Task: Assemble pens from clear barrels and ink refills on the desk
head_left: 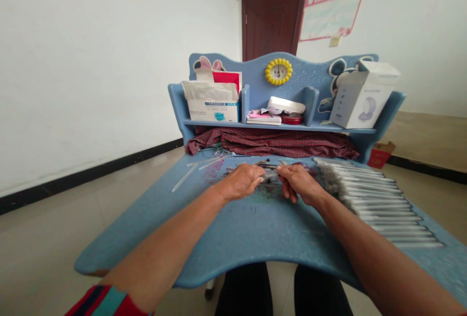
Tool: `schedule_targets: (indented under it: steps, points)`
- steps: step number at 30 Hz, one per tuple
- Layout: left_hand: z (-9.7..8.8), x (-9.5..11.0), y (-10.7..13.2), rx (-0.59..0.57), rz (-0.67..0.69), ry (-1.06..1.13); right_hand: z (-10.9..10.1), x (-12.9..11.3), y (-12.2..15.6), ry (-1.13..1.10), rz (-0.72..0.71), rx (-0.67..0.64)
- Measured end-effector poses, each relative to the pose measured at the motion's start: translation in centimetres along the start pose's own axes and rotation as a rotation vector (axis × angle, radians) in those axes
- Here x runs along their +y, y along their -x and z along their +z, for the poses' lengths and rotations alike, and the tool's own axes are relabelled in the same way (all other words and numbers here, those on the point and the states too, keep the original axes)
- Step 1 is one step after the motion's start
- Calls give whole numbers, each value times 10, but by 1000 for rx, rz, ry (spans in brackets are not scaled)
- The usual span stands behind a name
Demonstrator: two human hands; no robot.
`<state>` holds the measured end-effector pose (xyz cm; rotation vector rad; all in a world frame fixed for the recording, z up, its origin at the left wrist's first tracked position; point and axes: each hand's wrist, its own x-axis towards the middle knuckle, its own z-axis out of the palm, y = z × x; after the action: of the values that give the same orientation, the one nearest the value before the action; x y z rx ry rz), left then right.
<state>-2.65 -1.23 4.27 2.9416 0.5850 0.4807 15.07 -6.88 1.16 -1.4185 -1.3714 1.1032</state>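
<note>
Over the middle of the blue desk (204, 228), my left hand (242, 180) is closed with its fingers pinched together. My right hand (297, 180) faces it, thumb and forefinger pinched and the other fingers curled. Between them stretches a thin, clear, sleeve-like strip (270, 173), blurred; both hands seem to grip it. Dark thin pieces lie just behind the fingertips. To the right is a row of slim sticks in clear wrapping (386, 204), with grey fluffy ends (333, 180) towards my right hand. Several narrow clear strips (184, 178) lie left of my left hand.
A checked red cloth (270, 142) lies along the desk's back under a shelf (219, 124). On the shelf stand an open mask box (215, 107), papers (263, 119), a red tin (292, 120) and a white carton (361, 97). A yellow flower-shaped clock (278, 72) is above.
</note>
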Motion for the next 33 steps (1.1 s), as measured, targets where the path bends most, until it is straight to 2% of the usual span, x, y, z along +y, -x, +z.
schedule_targets:
  steps: [5,11,14,20,24,27,33]
  points:
    - [5,-3,0,-7,-32,21,-7,0,0,17,8,-14]
    - [0,-3,1,-61,-118,183,-16,1,-1,73,-177,-111]
    - [0,-2,1,-69,-103,196,-15,2,-1,94,-224,-95]
    - [10,1,0,113,-14,-161,-5,2,-4,-40,-86,49]
    - [15,5,0,140,-23,-319,-1,-1,-2,-130,30,50]
    - [14,5,-1,125,-43,-253,-2,-3,-1,-139,40,51]
    - [2,-4,0,33,-112,-10,-5,0,-4,-118,-55,59]
